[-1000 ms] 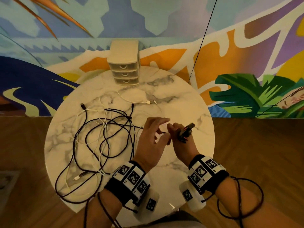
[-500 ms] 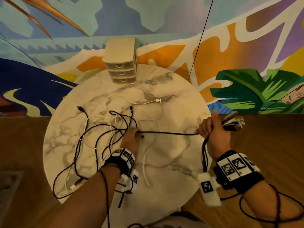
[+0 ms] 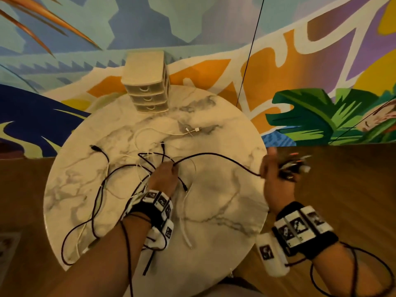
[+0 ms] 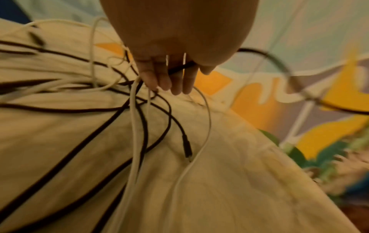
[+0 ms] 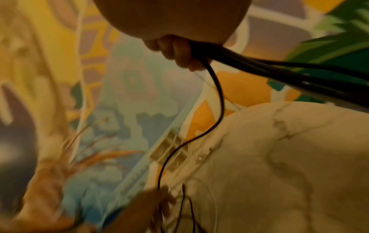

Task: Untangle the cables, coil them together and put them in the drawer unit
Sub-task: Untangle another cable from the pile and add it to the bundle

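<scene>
Head view: left hand (image 3: 164, 176) extended forward over the round marble table (image 3: 225, 211), palm down above the tangle of cables (image 3: 120, 174), fingertips pinching a black cable (image 3: 214, 156) that arcs slack across to the right hand (image 3: 276, 179). Right hand raised just past the table's right edge, thumb up, fingers curled round the same black cable and a blurred bunch of plug ends (image 3: 293, 166). Drawer unit (image 3: 146, 86) upright at the far edge, three drawers closed, well apart from both hands. Two white plug ends (image 3: 192, 130) lying between unit and tangle. Left wrist view: fingers (image 4: 169, 78) pointing down, fairly straight and close together, black cable (image 4: 179, 68) passing behind them; exact grip not discernible here; black and white strands spread below on the table (image 4: 239, 181). Right wrist view: fingers (image 5: 179, 53) curled tight round a dark bundle of cables (image 5: 279, 71); one black strand (image 5: 217, 100) dropping toward the left hand (image 5: 151, 203), crossing in front of the drawer unit (image 5: 169, 151). Heavy blur throughout.
</scene>
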Demonstrator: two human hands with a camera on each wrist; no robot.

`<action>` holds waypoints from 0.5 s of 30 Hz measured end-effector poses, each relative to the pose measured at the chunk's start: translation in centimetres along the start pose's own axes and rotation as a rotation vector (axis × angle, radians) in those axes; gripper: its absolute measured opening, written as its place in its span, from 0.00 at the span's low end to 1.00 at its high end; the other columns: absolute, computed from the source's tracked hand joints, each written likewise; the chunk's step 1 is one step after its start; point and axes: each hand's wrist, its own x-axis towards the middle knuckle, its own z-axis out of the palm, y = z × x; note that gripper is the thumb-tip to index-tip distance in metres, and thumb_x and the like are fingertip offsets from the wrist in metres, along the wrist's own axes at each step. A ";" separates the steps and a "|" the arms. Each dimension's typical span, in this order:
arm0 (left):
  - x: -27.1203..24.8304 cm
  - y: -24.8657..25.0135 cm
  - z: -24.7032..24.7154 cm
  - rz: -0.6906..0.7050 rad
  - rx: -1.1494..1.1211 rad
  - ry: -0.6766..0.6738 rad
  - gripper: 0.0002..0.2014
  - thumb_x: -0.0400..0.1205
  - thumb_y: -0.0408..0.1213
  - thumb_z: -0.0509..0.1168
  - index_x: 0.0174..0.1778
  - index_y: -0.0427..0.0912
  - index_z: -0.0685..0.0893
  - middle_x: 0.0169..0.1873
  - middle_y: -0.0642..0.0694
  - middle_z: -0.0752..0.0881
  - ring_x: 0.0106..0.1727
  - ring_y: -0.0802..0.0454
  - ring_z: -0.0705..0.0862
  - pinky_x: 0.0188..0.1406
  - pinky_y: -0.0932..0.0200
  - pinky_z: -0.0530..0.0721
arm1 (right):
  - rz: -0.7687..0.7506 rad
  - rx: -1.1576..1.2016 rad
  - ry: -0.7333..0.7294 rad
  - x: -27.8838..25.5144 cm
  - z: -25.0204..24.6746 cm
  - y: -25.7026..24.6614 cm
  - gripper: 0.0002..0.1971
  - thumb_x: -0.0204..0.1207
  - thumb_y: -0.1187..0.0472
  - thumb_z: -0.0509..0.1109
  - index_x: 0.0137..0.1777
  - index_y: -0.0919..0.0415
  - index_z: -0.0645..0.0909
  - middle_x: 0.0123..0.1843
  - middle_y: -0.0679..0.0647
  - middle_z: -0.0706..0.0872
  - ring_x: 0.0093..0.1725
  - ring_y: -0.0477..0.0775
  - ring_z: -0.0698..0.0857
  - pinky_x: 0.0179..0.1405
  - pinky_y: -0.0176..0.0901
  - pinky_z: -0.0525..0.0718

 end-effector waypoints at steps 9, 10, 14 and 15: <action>-5.5 4.7 0.9 0.332 0.235 0.012 0.11 0.86 0.43 0.52 0.53 0.45 0.78 0.51 0.47 0.80 0.52 0.46 0.80 0.45 0.50 0.79 | 0.242 -0.457 -0.584 -2.6 7.0 4.9 0.26 0.83 0.41 0.56 0.36 0.62 0.80 0.30 0.57 0.80 0.29 0.53 0.77 0.37 0.48 0.74; -6.2 4.8 1.5 0.384 0.235 0.004 0.09 0.85 0.40 0.53 0.53 0.45 0.78 0.51 0.47 0.79 0.51 0.46 0.79 0.43 0.51 0.79 | 0.264 -0.452 -0.613 -2.2 7.3 5.1 0.27 0.83 0.41 0.56 0.43 0.64 0.83 0.29 0.55 0.79 0.28 0.51 0.75 0.35 0.47 0.73; -7.6 4.3 3.2 0.462 0.094 0.024 0.14 0.80 0.35 0.61 0.62 0.45 0.77 0.62 0.46 0.77 0.54 0.46 0.80 0.46 0.54 0.81 | 0.327 -0.341 -0.549 -1.0 7.9 6.2 0.18 0.83 0.50 0.60 0.50 0.61 0.87 0.25 0.48 0.79 0.25 0.45 0.76 0.30 0.38 0.73; -7.9 4.1 3.5 0.436 0.071 0.052 0.18 0.79 0.36 0.63 0.67 0.45 0.75 0.67 0.45 0.75 0.59 0.45 0.79 0.53 0.52 0.81 | 0.312 -0.321 -0.507 -0.9 7.7 6.4 0.16 0.83 0.52 0.60 0.47 0.57 0.88 0.24 0.47 0.79 0.25 0.44 0.76 0.29 0.37 0.72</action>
